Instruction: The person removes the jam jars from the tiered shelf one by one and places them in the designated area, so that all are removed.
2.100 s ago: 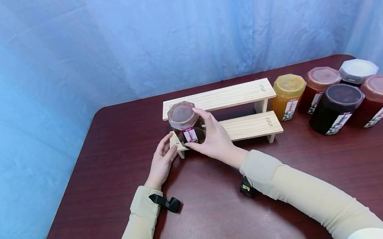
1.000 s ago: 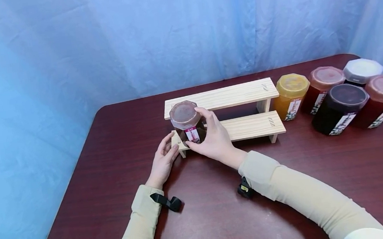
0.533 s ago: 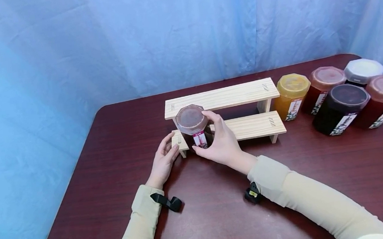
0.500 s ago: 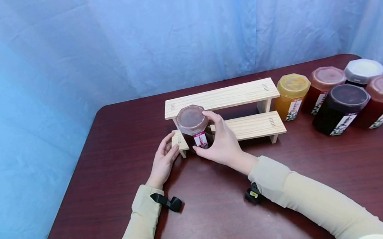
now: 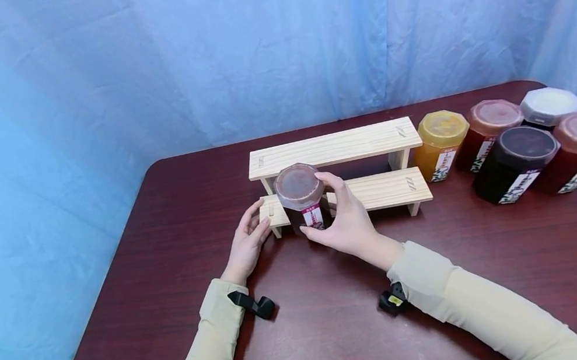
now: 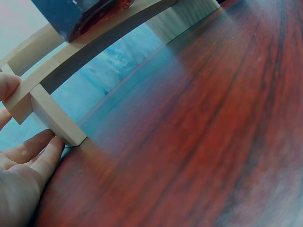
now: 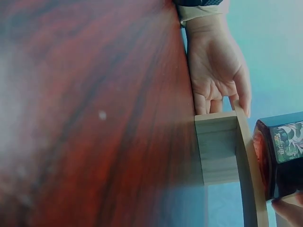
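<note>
A dark jar (image 5: 300, 190) with a cloudy eight-sided lid and a white-and-magenta label is in the grip of my right hand (image 5: 348, 220), thumb low at the front and index finger beside the lid. Its base is by the front edge of the lower board (image 5: 379, 190) of a two-tier wooden shelf, near the left end. My left hand (image 5: 245, 243) holds that end. In the left wrist view, the fingers of my left hand (image 6: 21, 184) touch the wooden leg (image 6: 59, 118). Right wrist view: the jar (image 7: 284, 156) sits close over the board.
Right of the shelf stand several more jars: a yellow one (image 5: 441, 140), a black one (image 5: 516, 165), two reddish ones and a white-lidded one (image 5: 550, 105). The upper board (image 5: 332, 147) runs behind. A blue curtain (image 5: 275, 52) hangs beyond the dark red table (image 5: 167, 228).
My right hand has brought the jar rightward and a little toward me along the lower board, uncovering its left end. The left hand stays at the shelf end.
</note>
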### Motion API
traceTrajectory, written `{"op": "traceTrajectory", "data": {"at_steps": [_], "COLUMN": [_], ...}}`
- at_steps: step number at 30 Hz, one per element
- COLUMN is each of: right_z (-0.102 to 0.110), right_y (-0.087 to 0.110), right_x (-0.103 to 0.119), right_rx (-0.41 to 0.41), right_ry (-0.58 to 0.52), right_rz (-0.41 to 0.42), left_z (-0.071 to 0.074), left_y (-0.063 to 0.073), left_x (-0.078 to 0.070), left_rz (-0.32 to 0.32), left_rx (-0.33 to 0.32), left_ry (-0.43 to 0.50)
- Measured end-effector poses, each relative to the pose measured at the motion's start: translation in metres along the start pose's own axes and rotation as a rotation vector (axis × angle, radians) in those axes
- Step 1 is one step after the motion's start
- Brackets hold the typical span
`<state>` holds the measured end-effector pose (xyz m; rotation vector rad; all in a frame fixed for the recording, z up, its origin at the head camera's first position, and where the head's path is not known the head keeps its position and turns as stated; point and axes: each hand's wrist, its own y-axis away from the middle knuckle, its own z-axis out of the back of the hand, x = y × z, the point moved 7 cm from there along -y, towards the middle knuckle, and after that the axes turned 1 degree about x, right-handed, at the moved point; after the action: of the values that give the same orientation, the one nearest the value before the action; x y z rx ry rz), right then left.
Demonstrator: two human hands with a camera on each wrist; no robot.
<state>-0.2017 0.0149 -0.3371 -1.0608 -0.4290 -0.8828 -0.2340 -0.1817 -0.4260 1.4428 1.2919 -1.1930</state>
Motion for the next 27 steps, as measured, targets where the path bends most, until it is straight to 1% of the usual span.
{"op": "traceTrajectory", "data": {"at_steps": [9,18,23,27], "right_z": [0.011,0.023,0.028,0.033], "right_y": [0.007,0.013,0.014,0.015], "right_x": [0.0,0.0,-0.004,-0.008], "right_rx": [-0.007,-0.005,-0.003,-0.005], "right_ry": [-0.009,-0.029,-0.087,-0.103], "right_rz": [0.018,0.041,0.014,-0.023], "left_z": [-0.001,-0.002,-0.002,-0.002], "left_y": [0.0,0.002,0.001,0.001], "left_x": [-0.001,-0.002,-0.002,-0.002], "left_rz": [-0.001,0.001,-0.003,0.005], "left_rx": [-0.001,0.01,0.018,0.017], "left_ry": [-0.005,0.027,0.014,0.005]}}
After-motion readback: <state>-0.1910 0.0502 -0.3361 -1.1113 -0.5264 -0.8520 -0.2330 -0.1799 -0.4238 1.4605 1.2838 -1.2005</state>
